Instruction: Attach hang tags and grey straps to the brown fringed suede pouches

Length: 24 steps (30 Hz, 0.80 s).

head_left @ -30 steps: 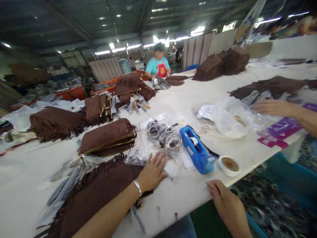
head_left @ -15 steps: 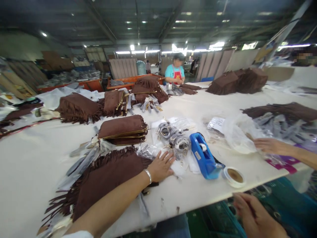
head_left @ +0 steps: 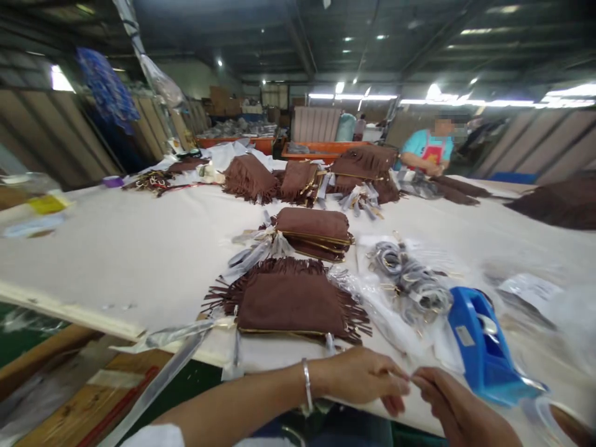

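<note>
My left hand [head_left: 363,375], with a silver bracelet on the wrist, is over the table's front edge, its fingers bent and drawn together. Its fingertips meet those of my right hand [head_left: 460,403], which is pinched closed. Whatever lies between the fingertips is too small to make out. Just beyond my left hand lies a brown fringed bag [head_left: 288,304] with a gold zipper edge and grey wrapped straps. To the right are a clear plastic bag [head_left: 367,298], a bundle of coiled grey-wrapped straps [head_left: 410,276] and a blue tape dispenser [head_left: 482,354].
A stack of brown pouches [head_left: 314,225] sits behind the fringed bag, and more brown fringed bags [head_left: 363,167] are piled farther back. A tape roll [head_left: 559,416] lies at the lower right. Across the table stands a person in an apron [head_left: 431,149].
The view has swung left. My left hand has left the clear plastic and fringed bag and come to my right hand, fingertips together. The fringed bag now lies straighter. Another person's hand is out of view.
</note>
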Motion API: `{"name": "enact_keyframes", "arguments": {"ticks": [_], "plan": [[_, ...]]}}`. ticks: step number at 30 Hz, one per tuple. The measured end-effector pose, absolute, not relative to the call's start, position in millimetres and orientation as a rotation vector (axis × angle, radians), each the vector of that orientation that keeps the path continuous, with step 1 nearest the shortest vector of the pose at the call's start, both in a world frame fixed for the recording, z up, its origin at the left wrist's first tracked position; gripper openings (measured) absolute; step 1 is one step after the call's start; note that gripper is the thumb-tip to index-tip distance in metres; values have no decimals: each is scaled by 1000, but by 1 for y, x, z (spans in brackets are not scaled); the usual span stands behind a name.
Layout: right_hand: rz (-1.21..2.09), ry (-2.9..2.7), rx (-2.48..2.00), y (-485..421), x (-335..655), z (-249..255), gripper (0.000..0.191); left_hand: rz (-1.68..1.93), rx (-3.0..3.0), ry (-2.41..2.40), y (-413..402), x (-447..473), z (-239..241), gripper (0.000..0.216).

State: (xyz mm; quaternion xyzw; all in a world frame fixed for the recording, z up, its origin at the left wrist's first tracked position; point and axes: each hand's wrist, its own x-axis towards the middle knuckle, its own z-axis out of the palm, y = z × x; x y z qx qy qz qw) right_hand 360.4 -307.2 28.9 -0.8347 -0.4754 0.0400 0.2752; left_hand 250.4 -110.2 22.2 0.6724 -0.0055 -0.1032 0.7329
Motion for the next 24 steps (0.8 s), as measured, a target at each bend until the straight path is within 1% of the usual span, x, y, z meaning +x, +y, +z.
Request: {"name": "enact_keyframes", "arguments": {"ticks": [2,5,10,13,17,21,24], "plan": [[218,-1269,-2215,-284,348,31,24,-248,1277,114,-116,225,15,30],[426,-1122,-2080,-253,324,28,28,-91,1236,300,-111,200,8,23],[805,-673,-1650,-217,283,10,33,35,1240,395,-94,172,5,25],[870,-515,-1531,-204,268,1,33,14,1322,361,-87,156,5,27],[887,-466,-1538,-192,260,-1,39,62,1494,343,-80,143,6,31],[900,-520,-1561,-187,253,5,36,86,1618,348,-76,138,3,31],[919,-451,-1518,-185,250,14,34,54,1771,291,-69,133,2,34]]}}
